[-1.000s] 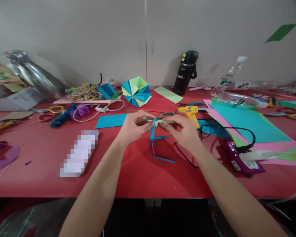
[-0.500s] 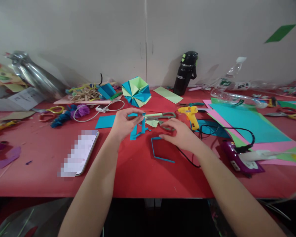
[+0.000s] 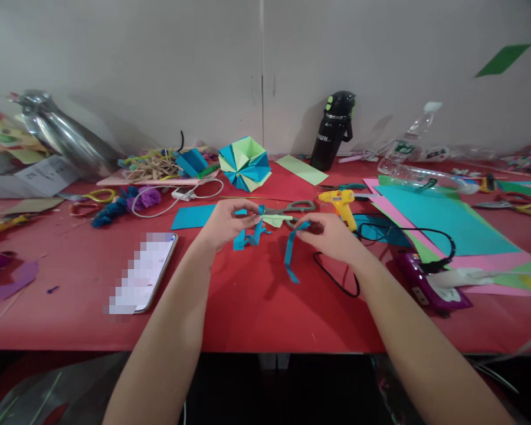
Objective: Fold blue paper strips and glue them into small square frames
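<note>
Head: blue strip (image 3: 288, 255) in right hand (image 3: 330, 236)

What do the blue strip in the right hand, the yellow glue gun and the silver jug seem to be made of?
Blue strip: likely matte paper; thin, evenly coloured, with angular bends.
Yellow glue gun: probably hard plastic, given its solid colour and moulded shape.
Silver jug: apparently shiny metal, judging by streaked reflections, though a metallic coating is possible.

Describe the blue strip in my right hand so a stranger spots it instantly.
Start at the red tabletop. Near its middle, in front of the yellow glue gun, is your right hand. The narrow, bent blue strip dangles from it, apart from the blue scraps at your left hand.
</note>
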